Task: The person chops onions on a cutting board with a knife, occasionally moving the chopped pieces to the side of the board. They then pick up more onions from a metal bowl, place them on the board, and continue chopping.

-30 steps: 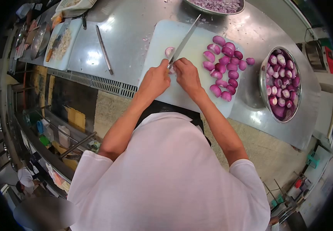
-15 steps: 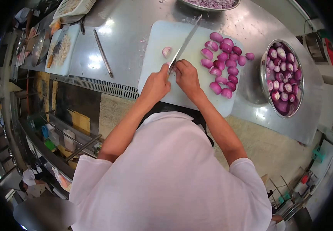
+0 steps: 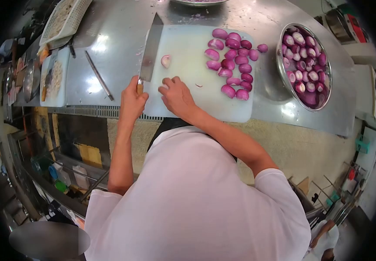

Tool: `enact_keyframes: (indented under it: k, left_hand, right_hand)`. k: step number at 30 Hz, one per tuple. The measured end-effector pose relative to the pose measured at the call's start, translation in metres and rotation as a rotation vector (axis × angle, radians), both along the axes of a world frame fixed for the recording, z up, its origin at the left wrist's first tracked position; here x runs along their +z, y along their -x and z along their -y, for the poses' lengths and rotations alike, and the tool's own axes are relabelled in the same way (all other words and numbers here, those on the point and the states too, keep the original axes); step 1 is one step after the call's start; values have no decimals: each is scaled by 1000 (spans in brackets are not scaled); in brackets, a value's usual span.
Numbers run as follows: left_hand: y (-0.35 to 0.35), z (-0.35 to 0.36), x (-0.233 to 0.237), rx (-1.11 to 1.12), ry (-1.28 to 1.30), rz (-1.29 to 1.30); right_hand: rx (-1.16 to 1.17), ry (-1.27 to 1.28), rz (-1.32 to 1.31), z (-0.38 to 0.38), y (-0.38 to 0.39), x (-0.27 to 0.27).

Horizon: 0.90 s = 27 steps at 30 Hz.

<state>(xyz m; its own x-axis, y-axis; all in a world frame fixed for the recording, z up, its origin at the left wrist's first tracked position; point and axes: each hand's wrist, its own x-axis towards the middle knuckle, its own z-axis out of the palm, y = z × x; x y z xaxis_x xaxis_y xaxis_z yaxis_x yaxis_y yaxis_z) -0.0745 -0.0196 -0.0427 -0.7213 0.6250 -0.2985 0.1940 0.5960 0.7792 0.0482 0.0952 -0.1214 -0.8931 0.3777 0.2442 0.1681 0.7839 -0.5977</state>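
Observation:
My left hand (image 3: 132, 99) is wrapped round the handle of a kitchen knife (image 3: 151, 48), whose broad blade points away from me along the left edge of the white cutting board (image 3: 183, 48). My right hand (image 3: 177, 98) is over the board's near left part, its fingers bent and a little apart, with nothing visible in them. Just beyond those fingers lies a pale onion piece (image 3: 165, 61). A thin reddish scrap (image 3: 199, 85) rests to their right. Several peeled purple onion halves (image 3: 227, 64) cover the board's right side, cut faces mostly down.
A steel bowl (image 3: 279, 58) of peeled red onions (image 3: 313, 75) stands right of the board. Another bowl (image 3: 199, 3) is partly cut off at the far edge. On the left lie a metal rod (image 3: 99, 75), a white basket (image 3: 75, 19) and a second board (image 3: 62, 93).
My hands have separated. The knife has swung left from the board's middle to its left edge, and my right hand has shifted left. The reddish scrap now shows. The view has shifted too.

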Motion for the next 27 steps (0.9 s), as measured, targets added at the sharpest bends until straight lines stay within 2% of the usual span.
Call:
enact_keyframes:
  k: [1,3,5,7,10,13,15,19,21,24,27]
  left_hand:
    - [1,5,-11,-6,-7,10]
    - [2,15,-29,-54,4,-127]
    - [0,17,-28,-37,27,-77]
    - [0,19,-23,-4,48,-41]
    - [-3,18,-24,-17,49,-137]
    - [1,18,-31,-16,22,-146]
    - [0,18,-29,-45,2,-156]
    - [-1,15,-23,-61,18,-145]
    - [-3,12,-14,-53,96,-129]
    - [-5,13,-13,-42,71,-99]
    - [-10,14,-4,-92,102,-147]
  right_hand:
    - [29,-5,-49,-1,-8,-7]
    - [71,-14,-85,-11,-24,-16]
    - [-41,-126,-126,-31,-48,-21]
    - [-153,-275,-76,-57,-71,-19]
    - [-197,-349,64,-75,-79,10]
    - [-149,-263,-1,-74,-53,28]
    - [-108,-22,-147,-67,-10,27]
    - [-134,51,-169,-55,48,30]
    - [-138,42,-18,-59,55,11]
    - [-165,110,-44,-66,28,0]
    - [-42,190,-98,-56,8,-3]
